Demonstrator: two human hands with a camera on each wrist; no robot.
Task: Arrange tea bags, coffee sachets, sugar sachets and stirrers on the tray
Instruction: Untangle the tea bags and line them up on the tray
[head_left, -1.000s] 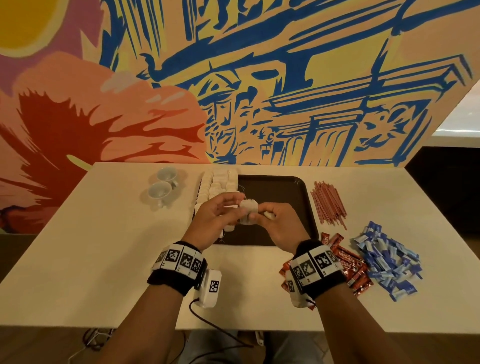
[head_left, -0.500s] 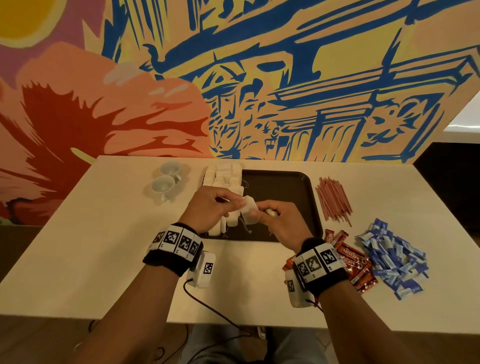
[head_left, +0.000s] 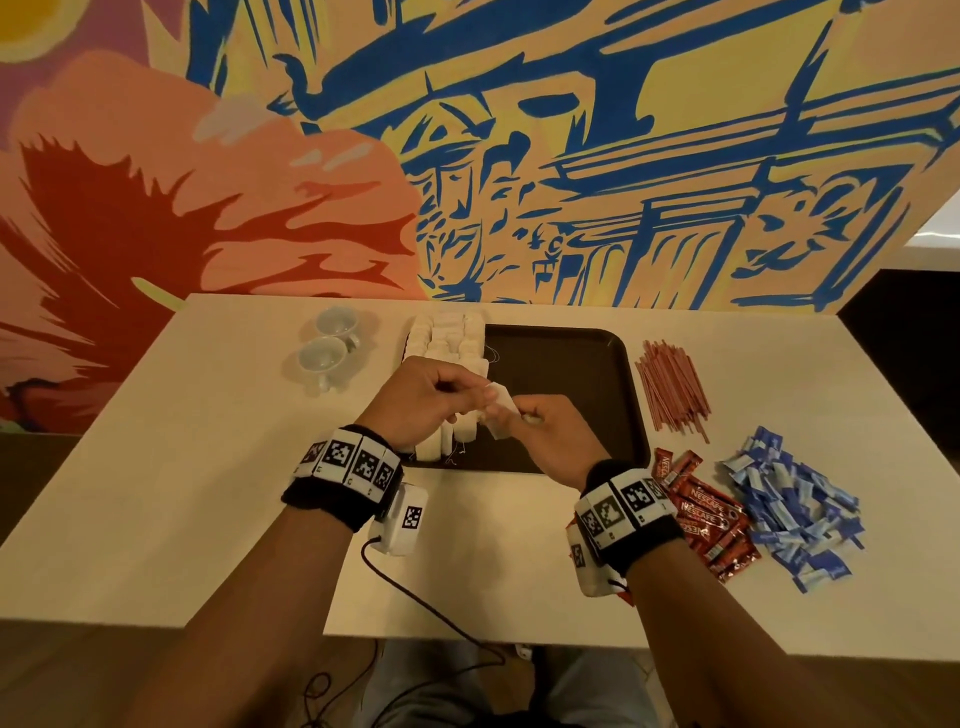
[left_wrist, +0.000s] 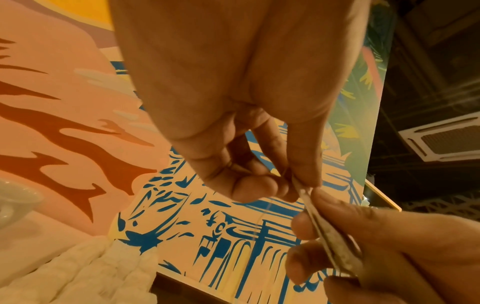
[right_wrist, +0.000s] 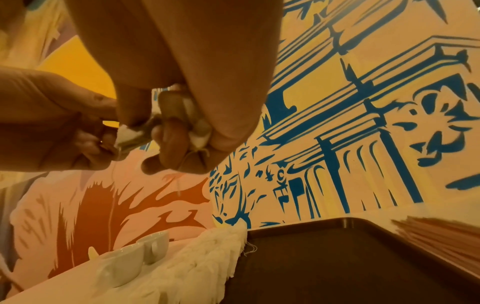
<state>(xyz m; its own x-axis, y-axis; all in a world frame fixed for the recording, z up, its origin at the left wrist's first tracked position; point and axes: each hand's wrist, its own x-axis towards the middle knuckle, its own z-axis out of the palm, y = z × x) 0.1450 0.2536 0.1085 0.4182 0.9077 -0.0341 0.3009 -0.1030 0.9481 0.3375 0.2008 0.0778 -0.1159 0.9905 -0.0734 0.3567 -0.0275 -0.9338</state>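
At the near edge of the pale worktop (head_left: 156, 519) both wrists carry black bands with square printed markers, and a cable trails from the left one. Just beyond, over the dark tray (head_left: 561, 364), the left hand (head_left: 415, 400) and right hand (head_left: 550, 436) meet, each pinching the same white tea bag (head_left: 501, 410) between thumb and fingertips. Rows of tea bags (head_left: 447, 343) fill the tray's left side. Right of the tray lie red coffee sachets (head_left: 711, 519), blue sugar sachets (head_left: 795, 499) and, farther back, reddish stirrers (head_left: 670, 384); 2 white cups (head_left: 327, 343) stand to its left. A bright painted mural (head_left: 571, 156) backs the worktop. Only the right wrist view shows a second bag (right_wrist: 200, 135) tucked in the right hand's curled fingers, string dangling; the left wrist view shows the pinched bag edge-on.
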